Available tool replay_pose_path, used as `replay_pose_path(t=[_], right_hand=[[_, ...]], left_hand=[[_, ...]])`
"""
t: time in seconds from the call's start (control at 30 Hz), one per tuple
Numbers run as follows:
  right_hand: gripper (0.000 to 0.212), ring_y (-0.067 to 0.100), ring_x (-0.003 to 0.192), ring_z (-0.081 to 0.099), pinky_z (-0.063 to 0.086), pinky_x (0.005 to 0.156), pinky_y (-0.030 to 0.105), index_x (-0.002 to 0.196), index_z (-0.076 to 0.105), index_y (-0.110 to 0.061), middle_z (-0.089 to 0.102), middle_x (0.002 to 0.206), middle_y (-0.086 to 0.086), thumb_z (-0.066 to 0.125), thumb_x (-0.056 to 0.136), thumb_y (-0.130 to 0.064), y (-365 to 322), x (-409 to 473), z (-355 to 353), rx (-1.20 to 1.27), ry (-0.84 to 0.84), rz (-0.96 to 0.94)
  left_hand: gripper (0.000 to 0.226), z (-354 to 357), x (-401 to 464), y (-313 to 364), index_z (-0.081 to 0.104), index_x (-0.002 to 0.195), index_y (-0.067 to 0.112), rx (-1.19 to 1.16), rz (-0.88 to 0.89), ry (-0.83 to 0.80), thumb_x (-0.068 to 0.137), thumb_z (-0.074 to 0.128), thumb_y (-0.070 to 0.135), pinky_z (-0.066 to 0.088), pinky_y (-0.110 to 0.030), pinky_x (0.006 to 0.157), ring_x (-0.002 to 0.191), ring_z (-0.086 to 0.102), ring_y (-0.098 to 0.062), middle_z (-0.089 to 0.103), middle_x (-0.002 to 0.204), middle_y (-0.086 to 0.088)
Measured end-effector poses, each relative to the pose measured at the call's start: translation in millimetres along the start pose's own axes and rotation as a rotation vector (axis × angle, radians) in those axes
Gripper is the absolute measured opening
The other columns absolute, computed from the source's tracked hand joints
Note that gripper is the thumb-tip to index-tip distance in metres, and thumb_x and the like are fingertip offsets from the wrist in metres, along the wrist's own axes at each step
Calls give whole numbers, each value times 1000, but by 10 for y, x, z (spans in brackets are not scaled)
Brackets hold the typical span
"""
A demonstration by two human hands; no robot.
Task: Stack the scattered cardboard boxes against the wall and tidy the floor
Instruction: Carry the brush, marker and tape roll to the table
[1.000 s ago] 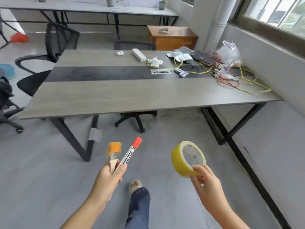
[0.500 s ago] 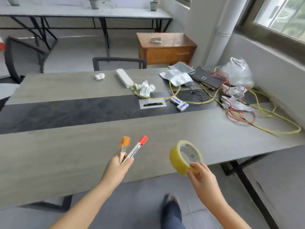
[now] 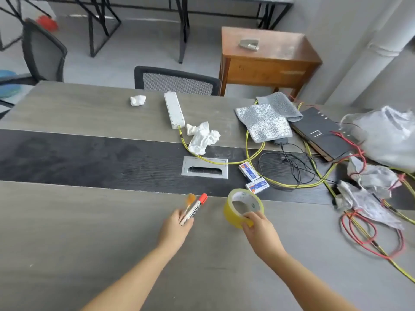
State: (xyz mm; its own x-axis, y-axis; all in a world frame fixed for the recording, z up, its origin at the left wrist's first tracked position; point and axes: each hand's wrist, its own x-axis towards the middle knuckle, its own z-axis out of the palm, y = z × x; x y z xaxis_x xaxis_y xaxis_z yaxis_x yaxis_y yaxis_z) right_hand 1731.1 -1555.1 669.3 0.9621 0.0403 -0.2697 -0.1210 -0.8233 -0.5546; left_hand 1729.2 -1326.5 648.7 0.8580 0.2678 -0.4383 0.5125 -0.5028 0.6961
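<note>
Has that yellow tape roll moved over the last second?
Yes. The yellow tape roll, held in the right hand, has travelled forward from above the floor to over the table.

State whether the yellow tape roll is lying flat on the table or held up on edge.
Held on edge: the right hand pinches the tape roll's lower rim, its open core facing the camera.

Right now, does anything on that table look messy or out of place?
Yes. Crumpled tissues lie by the power strip, and yellow and red wires sprawl in loose tangles over the table's right end, among crumpled wrappers.
</note>
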Motion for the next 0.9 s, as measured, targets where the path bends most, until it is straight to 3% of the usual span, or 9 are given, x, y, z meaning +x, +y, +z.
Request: replay_pose_path(t=[0.13, 0.23, 0.33, 0.43, 0.5, 0.57, 0.7, 0.9], right_hand=[[27, 26, 97, 59, 45, 77, 34, 120, 59, -14, 52, 121, 3, 47, 96, -15, 62, 191, 147, -62, -101, -23], [29, 27, 95, 60, 48, 76, 36, 123, 57, -15, 51, 123, 2, 47, 96, -15, 130, 196, 204, -84, -138, -42], [32, 20, 91, 61, 51, 73, 37, 125, 54, -22, 48, 127, -9, 51, 94, -16, 226, 135, 182, -5, -48, -99], [45, 13, 105, 55, 51, 79, 33, 134, 47, -20, 42, 129, -14, 57, 91, -10, 423, -18, 160, 53, 133, -33], [48, 25, 113, 54, 49, 86, 37, 130, 52, -11, 49, 132, 1, 64, 84, -4, 598, -127, 207, -20, 161, 9], [51, 35, 108, 58, 51, 83, 44, 120, 57, -10, 55, 128, 10, 76, 73, -5, 749, -225, 300, -175, 118, -10], [65, 27, 105, 54, 55, 76, 45, 113, 51, -18, 60, 123, 9, 85, 59, -7, 755, -263, 368, -229, 112, -44], [45, 35, 100, 61, 53, 77, 46, 105, 65, -12, 61, 116, 8, 81, 63, -7, 765, -200, 320, -288, 87, -11]], left_hand=[[34, 79, 173, -7, 32, 70, 29, 265, 106, 24, 89, 60, 34, 28, -31, 56, 72, 46, -17, 46, 84, 7], [26, 74, 233, -58, 40, 85, 25, 373, 113, -33, 88, 59, 43, 32, -30, 66, 87, 47, -18, 47, 98, 9], [26, -39, 261, -64, 50, 107, 20, 258, 95, -4, 91, 56, 40, 36, -30, 73, 101, 50, -20, 50, 112, 4], [36, -209, 386, -106, 50, 123, 10, 223, 110, 76, 93, 57, 29, 40, -34, 85, 115, 50, -26, 50, 125, -4], [35, -258, 500, -136, 49, 124, 6, 262, 119, 67, 92, 56, 19, 39, -38, 91, 116, 49, -30, 49, 125, -10], [32, -238, 573, -153, 51, 121, 3, 320, 118, 59, 90, 54, 11, 39, -40, 89, 112, 48, -34, 50, 119, -15], [41, -132, 569, -172, 48, 128, 2, 413, 150, 54, 88, 54, 5, 33, -37, 93, 113, 42, -36, 49, 119, -19], [53, -173, 414, -253, 42, 140, 8, 377, 154, 85, 89, 58, 11, 31, -34, 97, 118, 41, -31, 49, 125, -12]])
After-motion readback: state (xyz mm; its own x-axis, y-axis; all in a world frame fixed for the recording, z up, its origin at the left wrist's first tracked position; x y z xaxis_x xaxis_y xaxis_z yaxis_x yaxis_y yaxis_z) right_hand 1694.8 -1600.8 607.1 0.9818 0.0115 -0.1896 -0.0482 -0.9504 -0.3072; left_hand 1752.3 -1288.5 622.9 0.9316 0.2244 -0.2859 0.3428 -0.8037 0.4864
